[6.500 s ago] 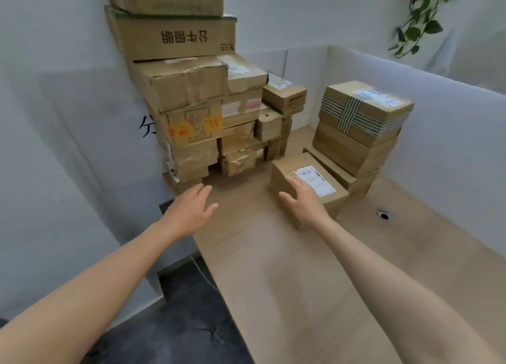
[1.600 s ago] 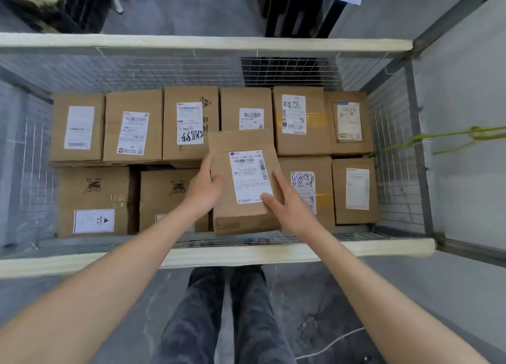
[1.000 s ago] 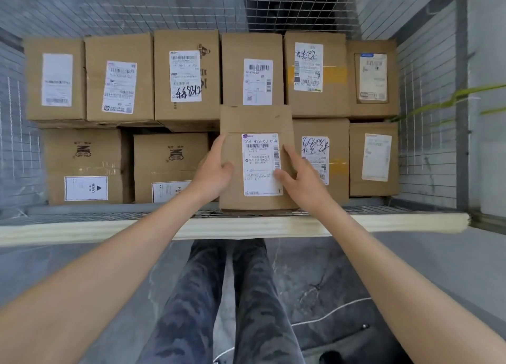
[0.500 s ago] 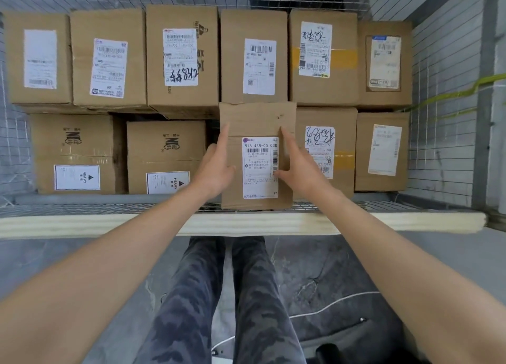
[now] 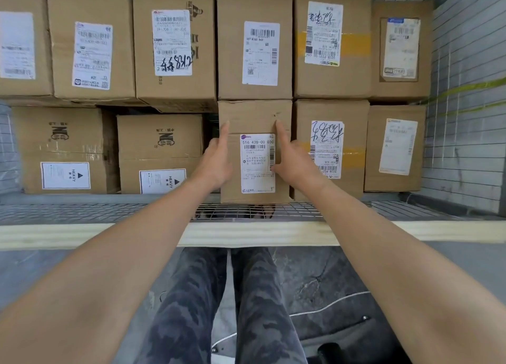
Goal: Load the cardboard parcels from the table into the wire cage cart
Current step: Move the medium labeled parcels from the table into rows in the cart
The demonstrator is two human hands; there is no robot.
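- Inside the wire cage cart (image 5: 82,235), front row: a parcel (image 5: 256,112) with a white shipping label sits with its near end at the front mesh. Its far end touches the back row (image 5: 254,43), and its right side touches a yellow-taped box (image 5: 328,144).
- Left hand (image 5: 216,161): laid against the parcel's left side with the forefinger straight along the top edge. It fills the dark gap between the parcel and the nearer of two HEAVY-labelled boxes (image 5: 160,144). The other fingers are hidden, so a curl round the side cannot be ruled out.
- Right hand (image 5: 291,158): rests on the top face, forefinger extended and thumb on the label. It presses rather than clasps.
- Load state: six boxes fill the back row. The front row holds the two HEAVY-labelled boxes, the parcel, the yellow-taped box and an end box (image 5: 394,150) at the far right. The HEAVY-labelled boxes sit lower than their neighbours.
- Progress, as judged: this parcel is seated or all but seated. What is left of the step is to let go and lift both hands out.
- Remaining work: the counter is out of view, so how many parcels wait there cannot be told. Room appears to be left over the lower boxes and above this layer.
- Below the padded front rail: the person's legs in camouflage trousers (image 5: 219,309), on a grey floor.
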